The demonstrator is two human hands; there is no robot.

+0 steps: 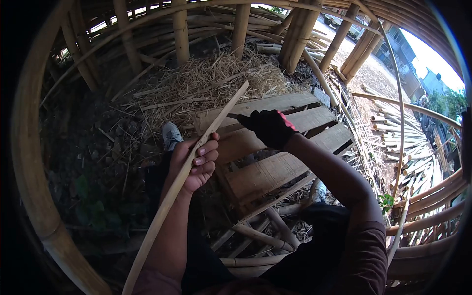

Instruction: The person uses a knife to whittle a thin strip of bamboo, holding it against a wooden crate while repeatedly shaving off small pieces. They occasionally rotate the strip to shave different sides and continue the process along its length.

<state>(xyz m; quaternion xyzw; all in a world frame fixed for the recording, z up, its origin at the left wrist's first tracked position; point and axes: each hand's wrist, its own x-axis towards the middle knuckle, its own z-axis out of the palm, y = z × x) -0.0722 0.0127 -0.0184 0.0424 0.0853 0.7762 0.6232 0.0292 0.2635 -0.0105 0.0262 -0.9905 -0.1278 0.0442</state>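
My bare left hand (199, 162) is wrapped around a long bamboo strip (169, 199), which slants from the bottom edge up to a tapered tip. On my right hand (268, 129) is a black glove with a red patch. Its fingers are closed on a knife, whose handle is mostly hidden in the fist. The short dark knife blade (233, 116) points left, close to the upper part of the strip; whether it touches cannot be made out. Below both hands stands a low slatted wooden bench (265, 174).
Pale shavings (211, 81) are heaped beyond the bench. Upright bamboo posts (180, 37) stand behind them. Curved bamboo poles (29, 147) frame the left side. Cut bamboo lengths (408, 142) lie stacked at the right. A shoe (171, 136) is near the bench's left side.
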